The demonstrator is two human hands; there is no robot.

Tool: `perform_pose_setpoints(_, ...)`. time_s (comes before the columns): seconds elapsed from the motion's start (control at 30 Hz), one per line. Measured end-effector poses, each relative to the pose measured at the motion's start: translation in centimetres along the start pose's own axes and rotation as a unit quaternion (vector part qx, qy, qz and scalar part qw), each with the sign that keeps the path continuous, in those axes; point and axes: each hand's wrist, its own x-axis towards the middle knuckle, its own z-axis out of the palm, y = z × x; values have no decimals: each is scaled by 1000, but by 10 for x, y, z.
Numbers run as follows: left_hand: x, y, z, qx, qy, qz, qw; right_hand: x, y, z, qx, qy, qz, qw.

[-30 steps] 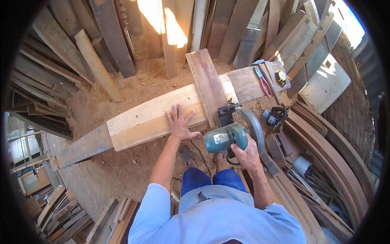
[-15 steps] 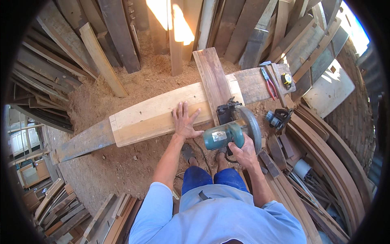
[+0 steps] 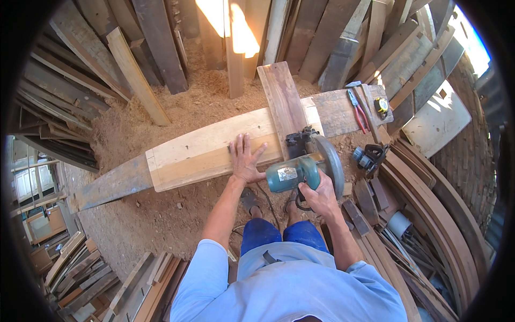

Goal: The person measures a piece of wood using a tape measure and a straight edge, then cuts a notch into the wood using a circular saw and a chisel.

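Observation:
My right hand (image 3: 320, 194) is wrapped round the rear handle of a teal circular saw (image 3: 284, 175). The saw's metal guard and black base sit at the near edge of the work, by the near end of a brown board (image 3: 285, 99). That board lies crosswise over a pale wooden panel (image 3: 209, 147) with pencil lines near its left end. Fingers spread, my left hand (image 3: 247, 160) rests flat on the panel, left of the saw. A long grey plank (image 3: 115, 182) supports the panel from below. The saw hides the blade's contact with the wood.
Red-handled pliers (image 3: 358, 111), a hammer (image 3: 354, 84) and a yellow tape measure (image 3: 381, 107) lie on the plank's right end. Another power tool (image 3: 369, 158) sits to the right. Upright boards (image 3: 155, 48) line the back; stacked timber (image 3: 429, 214) fills the right. Sawdust covers the ground.
The saw and my right hand have shifted very slightly left and up. My left hand stays flat on the panel; the view has moved a little.

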Motion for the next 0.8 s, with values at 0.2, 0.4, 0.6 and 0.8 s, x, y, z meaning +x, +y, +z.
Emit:
perform_pose_setpoints(0.2,1,3,-6,-3,-9,-1,1000,13,1,0,-27,-6,-45,999)
perform_pose_setpoints(0.4,1,4,-8,-7,0,2,1000,19,-4,0,-9,-16,-39,999)
perform_pose_setpoints(0.6,2,4,-5,11,14,14,1000,26,-4,-1,-17,-14,-47,999)
perform_pose_setpoints(0.8,0,0,3,29,46,28,998,31,-3,0,-28,-17,-40,999)
